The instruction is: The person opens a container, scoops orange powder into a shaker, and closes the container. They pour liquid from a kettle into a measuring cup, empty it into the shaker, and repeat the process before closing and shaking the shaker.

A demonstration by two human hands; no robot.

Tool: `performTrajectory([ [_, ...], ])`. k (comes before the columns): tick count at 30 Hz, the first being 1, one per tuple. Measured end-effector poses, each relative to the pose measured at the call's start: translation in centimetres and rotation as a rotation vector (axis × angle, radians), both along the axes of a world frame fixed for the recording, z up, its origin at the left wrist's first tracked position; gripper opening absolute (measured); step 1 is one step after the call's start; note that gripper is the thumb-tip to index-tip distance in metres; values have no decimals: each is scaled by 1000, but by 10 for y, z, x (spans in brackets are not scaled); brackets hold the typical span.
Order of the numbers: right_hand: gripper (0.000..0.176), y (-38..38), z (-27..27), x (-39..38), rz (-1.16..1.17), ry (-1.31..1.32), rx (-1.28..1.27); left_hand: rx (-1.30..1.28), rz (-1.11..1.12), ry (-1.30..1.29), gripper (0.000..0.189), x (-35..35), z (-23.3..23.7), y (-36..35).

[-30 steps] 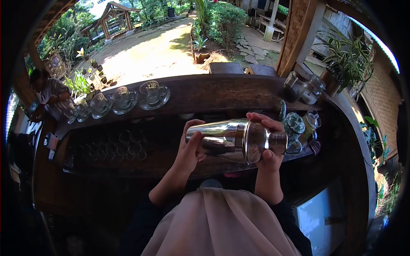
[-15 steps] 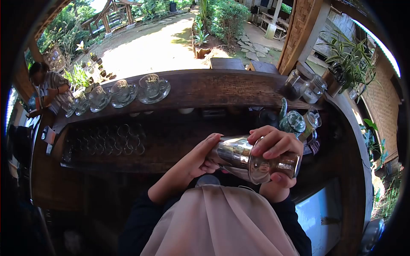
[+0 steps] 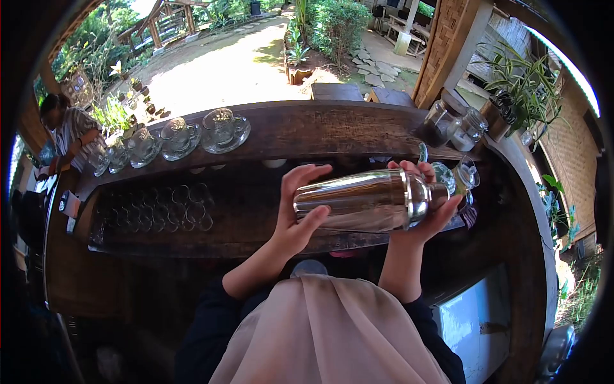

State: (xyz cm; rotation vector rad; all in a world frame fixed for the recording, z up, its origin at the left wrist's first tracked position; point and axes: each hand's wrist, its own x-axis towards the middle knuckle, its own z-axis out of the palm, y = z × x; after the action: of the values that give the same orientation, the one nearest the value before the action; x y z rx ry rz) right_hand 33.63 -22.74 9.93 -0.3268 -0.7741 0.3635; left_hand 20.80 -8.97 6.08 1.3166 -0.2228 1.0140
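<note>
A shiny metal cocktail shaker (image 3: pixel 355 201) lies almost level in the air between my two hands, its cap pointing right. My left hand (image 3: pixel 295 214) cups the base end, thumb below and fingers above. Around the cap end, my right hand (image 3: pixel 441 208) is wrapped, with some fingers hidden behind the metal. Just past my right hand stand a green-and-white patterned teapot (image 3: pixel 442 179), partly covered, and a clear glass pitcher (image 3: pixel 467 174).
Several glass cups on saucers (image 3: pixel 225 131) line the wooden counter (image 3: pixel 307 131) at left. Rows of glasses (image 3: pixel 163 211) stand on the lower shelf. Lidded glass jars (image 3: pixel 448 121) are at the right end. Another person (image 3: pixel 70 131) stands at far left.
The shaker has risen and turned from a downward slant to nearly level. My left hand has moved up round its base, and my right hand has shifted to beneath and behind the cap end.
</note>
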Motion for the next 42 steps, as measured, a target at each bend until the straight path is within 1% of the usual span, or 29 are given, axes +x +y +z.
performTrajectory([
  [1, 71, 4, 0, -7, -74, -32, -21, -104, -7, -70, 44, 1, -2, -1],
  [2, 71, 6, 2, -12, -74, -32, -20, -103, -8, -69, 44, 1, -4, 0],
  [4, 76, 6, 8, -19, -178, -156, -101, -423, -179, -157, 32, 1, -4, 1],
  [5, 73, 1, 13, -16, -178, -206, -192, -457, -176, -148, 23, 1, -2, 0],
  [6, 73, -1, 13, -6, -179, -207, -197, -462, -178, -148, 23, 1, -3, 4],
  [8, 69, 3, 11, 15, -254, -729, -38, -729, -494, 90, 28, -1, -3, 17],
  [9, 60, 8, 18, 8, -250, -731, 9, -793, -517, 208, 29, 2, -2, 17],
  [10, 60, 6, 29, 4, -245, -730, 7, -797, -513, 207, 29, 4, -2, 17],
  [12, 53, 3, 54, -5, -197, -1132, -118, -960, -756, 448, 30, 6, -7, 18],
  [14, 42, 6, 69, -18, -128, -1203, -200, -1042, -667, 659, 31, 5, -1, 4],
  [15, 38, 4, 72, -19, -38, -1232, -235, -951, -668, 661, 31, 1, -3, 1],
  [16, 38, 4, 71, -21, -37, -1233, -236, -862, -669, 661, 31, -1, -5, 0],
  [17, 37, 3, 70, -24, -38, -1208, -270, -865, -669, 660, 31, 0, -10, 4],
  [19, 35, 1, 66, -29, -40, -1161, -319, -964, -944, 627, 29, 4, -18, 14],
  [20, 35, 2, 63, -29, -35, -1161, -323, -970, -944, 624, 29, 3, -21, 13],
  [22, 35, 5, 52, -24, -82, -1081, -326, -1049, -751, 817, 28, 1, -8, 9],
  [23, 35, 4, 49, -24, -85, -1063, -335, -1047, -752, 817, 28, 1, -7, 7],
  [25, 36, 2, 48, -16, -45, -1072, -305, -1045, -601, 859, 27, 1, -7, 1],
  [28, 39, 3, 36, -2, -9, -1047, -247, -1076, -668, 840, 28, 3, -9, 4],
  [30, 38, 7, 25, 6, -10, -754, -199, -1072, -615, 834, 27, 5, -2, 12],
  [32, 40, 12, 15, 11, -76, -446, -277, -1081, -503, 819, 26, 3, 1, 19],
  [33, 42, 17, 13, 21, -29, -413, -257, -1107, -553, 684, 36, 1, -4, 21],
  [34, 43, 15, 11, 24, -51, -339, -309, -1107, -554, 690, 36, 2, -8, 17],
  [36, 42, 26, 7, 19, -99, -57, -266, -645, -361, 316, 49, 3, -11, 7],
  [37, 43, 26, 7, 16, -116, 26, -283, -491, -321, 281, 63, 3, -12, 8],
  [38, 43, 27, 5, 15, -116, 23, -279, -487, -321, 278, 63, 1, -12, 8],
  [40, 45, 29, -3, 14, -41, 216, -258, -267, -210, 130, 66, -2, -10, 6],
  [41, 47, 29, -8, 13, -13, 235, -235, -225, -87, 72, 70, 2, -14, 5],
  [42, 47, 29, -7, 8, -14, 236, -232, -223, -88, 73, 70, 2, -16, 7],
])
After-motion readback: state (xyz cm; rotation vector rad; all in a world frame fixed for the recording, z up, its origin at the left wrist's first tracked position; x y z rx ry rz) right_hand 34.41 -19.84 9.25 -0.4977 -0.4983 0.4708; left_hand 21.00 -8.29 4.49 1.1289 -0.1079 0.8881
